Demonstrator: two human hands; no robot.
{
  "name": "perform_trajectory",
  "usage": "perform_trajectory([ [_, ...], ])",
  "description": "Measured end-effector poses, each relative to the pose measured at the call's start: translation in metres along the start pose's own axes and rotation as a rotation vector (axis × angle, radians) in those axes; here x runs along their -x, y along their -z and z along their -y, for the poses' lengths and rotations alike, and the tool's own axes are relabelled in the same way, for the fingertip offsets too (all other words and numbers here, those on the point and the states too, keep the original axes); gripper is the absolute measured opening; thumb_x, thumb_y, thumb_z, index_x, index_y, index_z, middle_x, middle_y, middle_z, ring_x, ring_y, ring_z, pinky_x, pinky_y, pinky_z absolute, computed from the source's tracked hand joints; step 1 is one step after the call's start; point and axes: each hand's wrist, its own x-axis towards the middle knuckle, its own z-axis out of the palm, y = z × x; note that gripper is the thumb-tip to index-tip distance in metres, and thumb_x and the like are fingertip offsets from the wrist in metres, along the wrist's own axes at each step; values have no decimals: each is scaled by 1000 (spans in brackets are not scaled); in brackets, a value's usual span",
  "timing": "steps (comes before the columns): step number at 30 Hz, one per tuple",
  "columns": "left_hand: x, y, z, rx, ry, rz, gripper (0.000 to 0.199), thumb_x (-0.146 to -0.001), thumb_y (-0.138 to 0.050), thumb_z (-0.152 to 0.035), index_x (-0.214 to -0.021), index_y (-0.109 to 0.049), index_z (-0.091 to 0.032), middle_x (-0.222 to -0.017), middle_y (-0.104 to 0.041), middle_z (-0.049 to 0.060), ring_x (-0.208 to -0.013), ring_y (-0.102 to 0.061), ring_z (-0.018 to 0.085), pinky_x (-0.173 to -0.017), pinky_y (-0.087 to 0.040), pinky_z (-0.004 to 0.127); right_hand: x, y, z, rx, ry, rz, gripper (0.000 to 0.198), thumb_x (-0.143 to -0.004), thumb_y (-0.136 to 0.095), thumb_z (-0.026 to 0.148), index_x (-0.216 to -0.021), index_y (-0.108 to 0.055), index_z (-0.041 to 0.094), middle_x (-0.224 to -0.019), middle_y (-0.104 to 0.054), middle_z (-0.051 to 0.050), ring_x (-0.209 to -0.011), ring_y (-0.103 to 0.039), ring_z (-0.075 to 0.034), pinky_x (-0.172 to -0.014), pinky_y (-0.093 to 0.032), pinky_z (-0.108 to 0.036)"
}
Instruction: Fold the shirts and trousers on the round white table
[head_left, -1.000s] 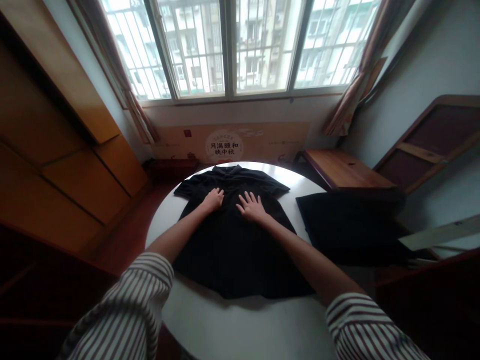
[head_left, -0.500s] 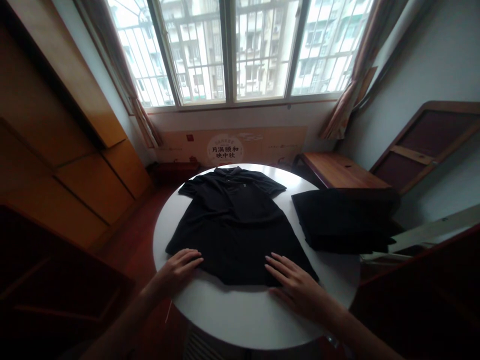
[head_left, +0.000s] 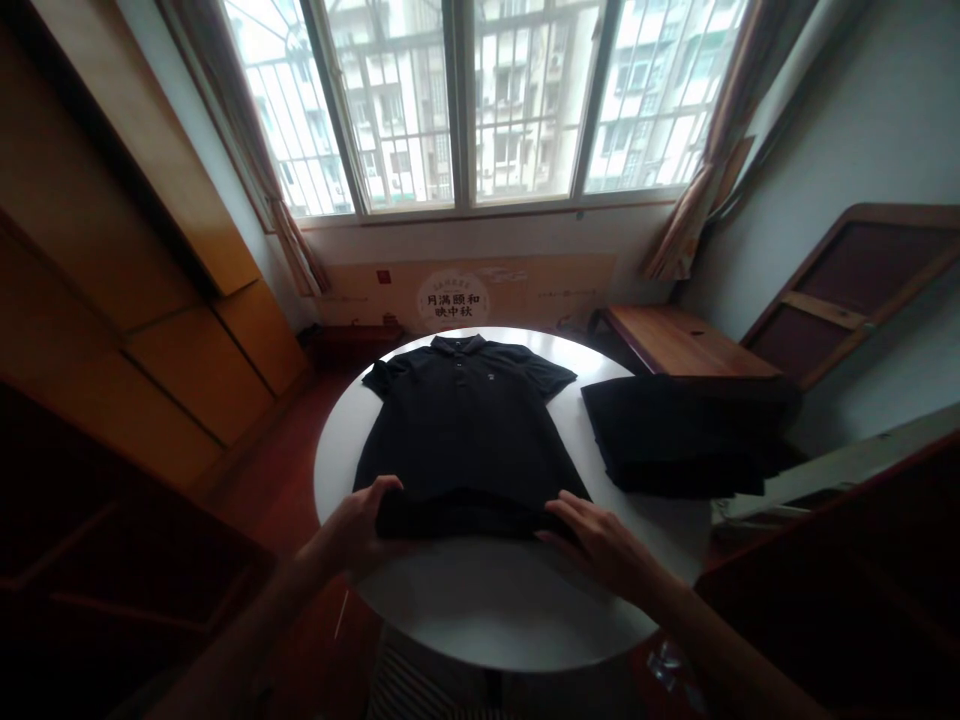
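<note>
A black polo shirt lies face up on a round white table, its collar toward the window and its hem toward me. My left hand grips the hem near its left corner, fingers over the cloth. At the hem's right part, my right hand pinches the fabric, thumb below and fingers on top. Between the two hands the hem is lifted slightly and bent in a dark fold. Both thumbs are partly hidden in shadow.
Folded dark cloth rests at the table's right edge. Beyond it stand a wooden desk and a leaning wooden frame. Cabinets line the left wall, and a barred window is ahead.
Both hands went from lying spread on the shirt's lower part to gripping its hem. The hem has risen and moved away from me, and the wrinkles across the shirt's front have smoothed out.
</note>
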Motion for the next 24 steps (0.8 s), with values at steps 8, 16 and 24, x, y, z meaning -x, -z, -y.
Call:
perform_trajectory([
  [8, 33, 15, 7, -78, -174, 62, 54, -79, -46, -1, -126, -57, -25, -114, -65, 8, -102, -65, 20, -93, -55, 33, 37, 14, -16, -15, 120, 216, 53, -79, -49, -2, -124, -63, 20, -100, -68, -10, -90, -65, -20, -78, -52, -32],
  [16, 54, 44, 25, -136, -116, -84, 63, -71, -36, 3, -119, -66, -25, -118, -67, 9, -106, -66, 22, -94, -56, 36, 59, 29, -37, -42, 31, 310, 29, -93, -46, 14, -100, -73, 23, -81, -66, -8, -73, -61, -18, -65, -46, -29],
  [24, 76, 82, 7, 137, 177, 345, 40, -71, -52, -8, -99, -71, -29, -102, -71, 2, -91, -68, 20, -78, -55, 28, 48, 46, -26, -101, -4, 435, 19, -95, -56, 29, -82, -69, 25, -82, -66, -5, -71, -64, -16, -62, -47, -27],
])
